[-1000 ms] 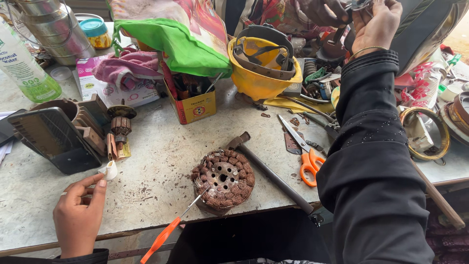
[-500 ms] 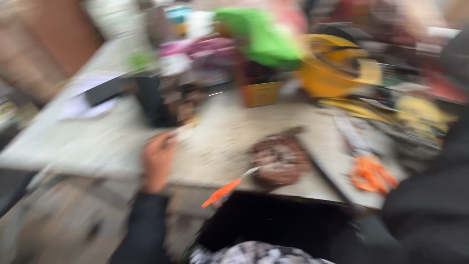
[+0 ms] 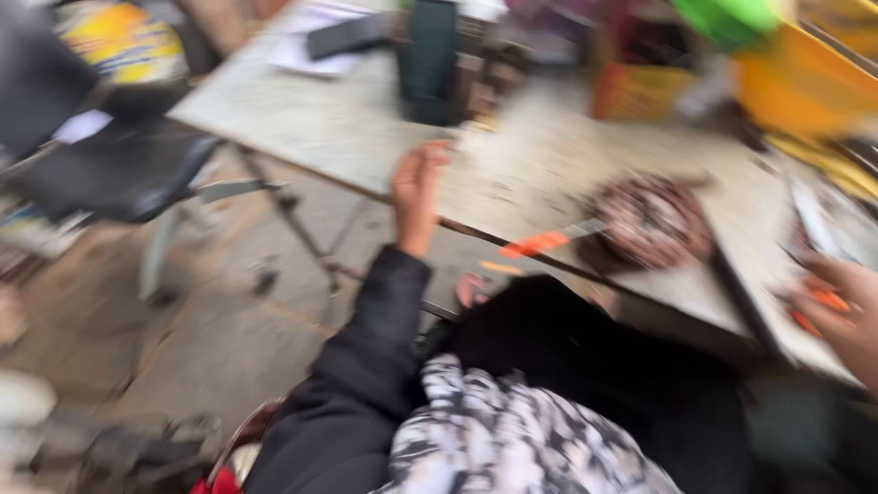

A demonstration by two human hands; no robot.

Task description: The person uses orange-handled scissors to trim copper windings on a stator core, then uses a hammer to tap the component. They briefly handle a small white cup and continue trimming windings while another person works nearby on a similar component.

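Observation:
The view is heavily blurred. My left hand [image 3: 419, 194] rests at the near edge of the grey worktable [image 3: 347, 146], fingers curled; I cannot make out anything in it. My right hand [image 3: 846, 313] is at the right edge of the view, down on the table by the orange scissor handles [image 3: 828, 300]; whether it grips them is unclear. Between the hands lies a round brown wound motor core [image 3: 651, 220]. An orange-handled screwdriver [image 3: 535, 244] sticks out over the table edge beside it.
A dark boxy motor part [image 3: 432, 59] stands at the back of the table, with an orange box [image 3: 640, 91], a yellow helmet [image 3: 805, 82] and green cloth [image 3: 732, 18] further right. A black chair [image 3: 119, 169] stands on the floor to the left.
The view has swung left and down, bringing the floor and chair into sight. My right hand has come down from the raised position at the back to the table near the scissors.

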